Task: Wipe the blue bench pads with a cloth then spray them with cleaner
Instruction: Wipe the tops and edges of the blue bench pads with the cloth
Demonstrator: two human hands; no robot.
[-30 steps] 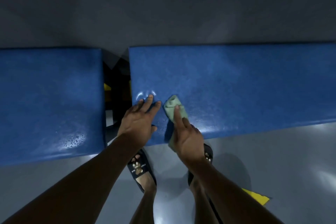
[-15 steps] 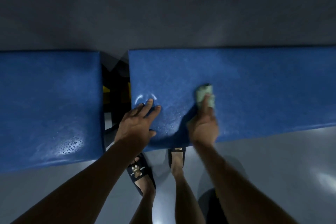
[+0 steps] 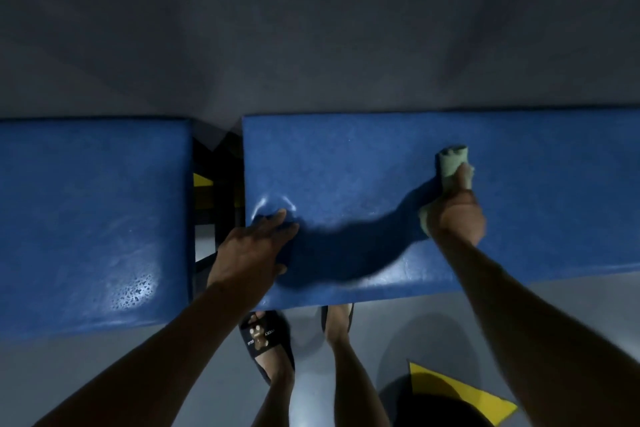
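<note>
Two blue bench pads lie side by side: a left pad (image 3: 90, 218) with wet droplets near its front edge, and a long right pad (image 3: 363, 166). My right hand (image 3: 455, 215) grips a pale green cloth (image 3: 452, 165) and presses it on the right pad, near its middle. Flat on that pad's near left corner lies my left hand (image 3: 251, 250), fingers straight and denting the surface. No spray bottle is in view.
A dark gap (image 3: 216, 191) with frame parts separates the two pads. My feet in black sandals (image 3: 265, 340) stand on the grey floor (image 3: 554, 322) just in front of the bench. A yellow shape (image 3: 457, 392) lies on the floor at lower right.
My right hand has swept the cloth rightward along the right pad, away from the left hand. The left hand stayed pressed on the pad's corner.
</note>
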